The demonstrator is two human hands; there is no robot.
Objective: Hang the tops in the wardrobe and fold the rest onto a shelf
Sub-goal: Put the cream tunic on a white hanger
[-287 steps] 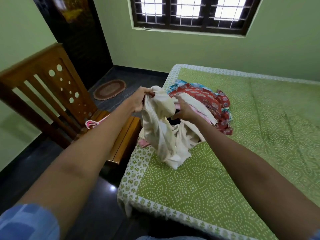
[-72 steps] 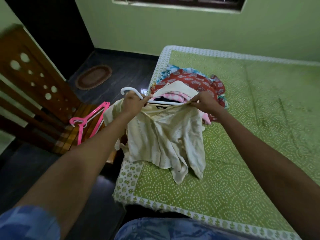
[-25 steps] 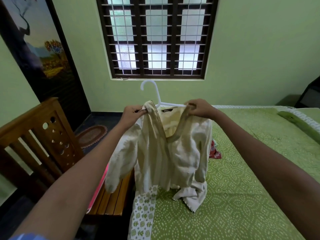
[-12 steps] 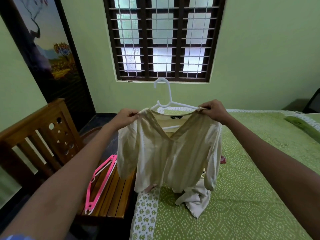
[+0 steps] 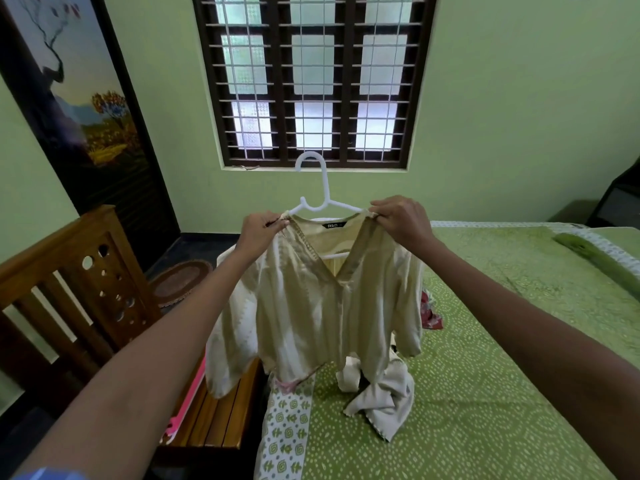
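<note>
Above the near left corner of the green patterned bed [image 5: 485, 393], left hand [image 5: 258, 230] and right hand [image 5: 398, 220] each pinch a shoulder of the cream V-neck top [image 5: 311, 306], spreading it on its white plastic hanger [image 5: 323, 199] for hanging.

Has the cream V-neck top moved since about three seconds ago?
Yes. The cream V-neck top has gone up: then it lay draped on the green patterned bedspread, now it hangs on the white plastic hanger, mostly clear of it.
</note>
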